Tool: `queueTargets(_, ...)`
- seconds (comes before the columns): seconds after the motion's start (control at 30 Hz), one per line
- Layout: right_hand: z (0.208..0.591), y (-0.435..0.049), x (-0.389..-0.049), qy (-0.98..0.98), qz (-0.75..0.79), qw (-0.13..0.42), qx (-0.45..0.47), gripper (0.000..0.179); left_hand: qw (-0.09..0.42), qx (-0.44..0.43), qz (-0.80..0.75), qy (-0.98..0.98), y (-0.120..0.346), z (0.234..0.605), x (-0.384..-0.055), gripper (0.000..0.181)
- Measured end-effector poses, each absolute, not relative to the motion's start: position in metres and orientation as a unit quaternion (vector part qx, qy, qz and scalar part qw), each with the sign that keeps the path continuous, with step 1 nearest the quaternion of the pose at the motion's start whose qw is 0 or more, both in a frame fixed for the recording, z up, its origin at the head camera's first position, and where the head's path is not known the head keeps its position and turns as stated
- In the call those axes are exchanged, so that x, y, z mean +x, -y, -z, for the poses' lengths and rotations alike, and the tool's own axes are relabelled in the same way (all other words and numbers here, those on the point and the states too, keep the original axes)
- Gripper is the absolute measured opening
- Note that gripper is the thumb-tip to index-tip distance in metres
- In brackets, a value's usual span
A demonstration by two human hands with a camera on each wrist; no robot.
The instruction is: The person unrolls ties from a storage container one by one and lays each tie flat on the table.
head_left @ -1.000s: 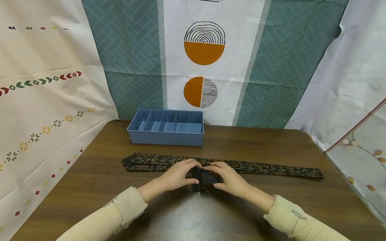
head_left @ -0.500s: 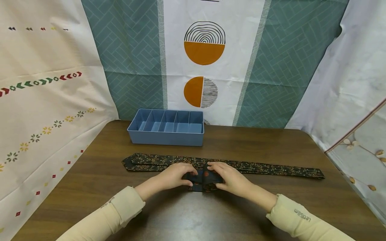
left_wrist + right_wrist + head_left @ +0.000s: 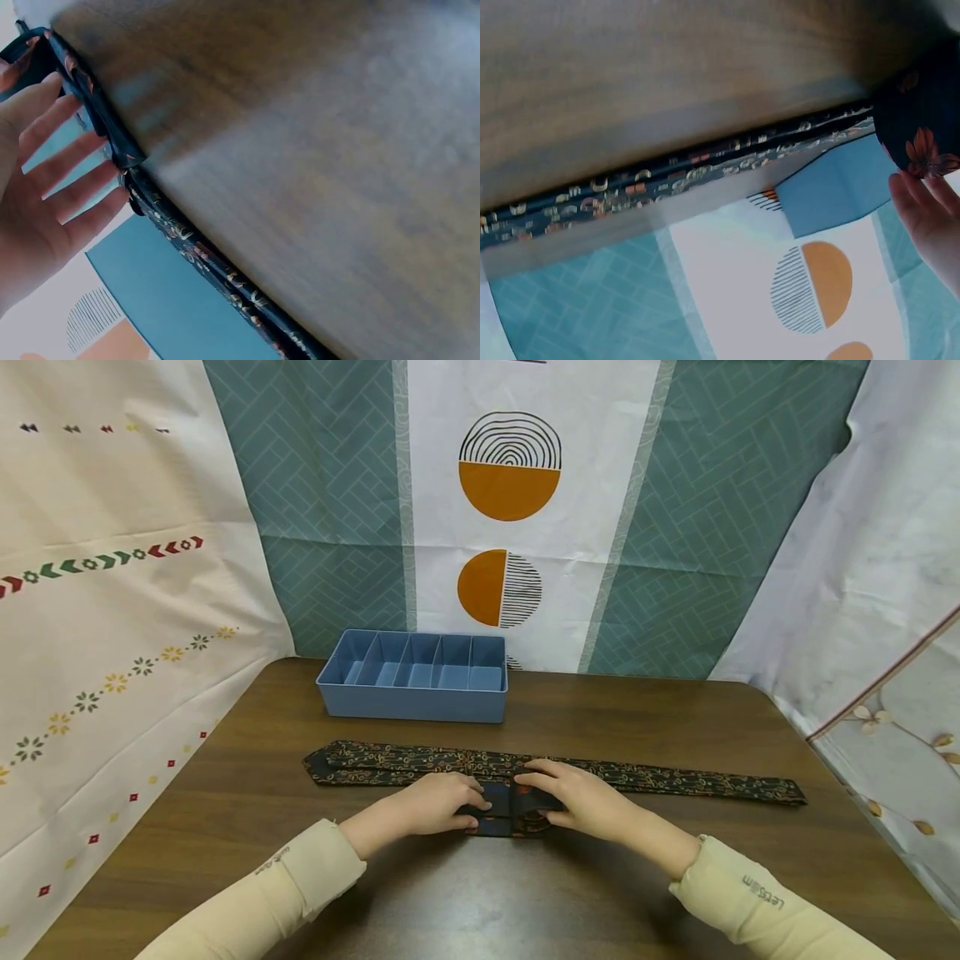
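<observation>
A dark navy necktie [image 3: 497,802] with orange flowers lies near the middle of the table, rolled up at its right end. My right hand [image 3: 588,797] holds that roll [image 3: 922,105] between thumb and fingers; in the right wrist view the fingertips touch its flowered side. On the flat folded part to the left rests my left hand [image 3: 435,803], its fingers [image 3: 71,161] fairly straight and spread at the cloth in the left wrist view. Just behind both hands stretches a second black necktie [image 3: 675,779] with a gold pattern, folded lengthwise.
A blue divided box [image 3: 412,703] with several compartments stands at the back left of the wooden table [image 3: 637,718]. Patterned cloths [image 3: 330,510] hang behind the table and along both sides.
The roll has shifted slightly right with my right hand, and my left hand has drawn a little to the left. More of the flat flowered necktie shows between the hands.
</observation>
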State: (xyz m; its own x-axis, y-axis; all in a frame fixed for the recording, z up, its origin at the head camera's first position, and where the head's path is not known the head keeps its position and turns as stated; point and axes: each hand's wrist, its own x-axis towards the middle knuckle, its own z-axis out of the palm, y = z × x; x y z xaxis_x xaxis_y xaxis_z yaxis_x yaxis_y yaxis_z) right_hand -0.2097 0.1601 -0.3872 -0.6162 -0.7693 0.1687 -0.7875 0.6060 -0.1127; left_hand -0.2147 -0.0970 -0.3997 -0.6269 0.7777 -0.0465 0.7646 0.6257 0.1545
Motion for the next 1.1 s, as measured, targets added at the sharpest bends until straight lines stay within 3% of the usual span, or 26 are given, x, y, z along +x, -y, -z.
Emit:
queueTargets(0.2,0.386,-0.163,-0.209,0.884,-0.077,0.053,0.457,0.062,0.017,0.455,-0.033,-0.89,0.087,0.404,-0.216,0.022)
queueTargets(0.4,0.388,-0.166,-0.209,0.887,-0.091,0.02,0.451,0.081,0.034,0.485,-0.023,-0.874,0.075,0.405,-0.217,0.032)
queueTargets(0.6,0.387,-0.169,-0.21,0.883,-0.072,0.008,0.464,0.062,0.061,0.492,-0.015,-0.868,0.07,0.409,-0.215,0.055)
queueTargets(1.1,0.379,-0.167,-0.208,0.882,-0.01,0.033,0.471,0.049,0.102,0.48,-0.048,-0.87,0.073,0.4,-0.215,0.042)
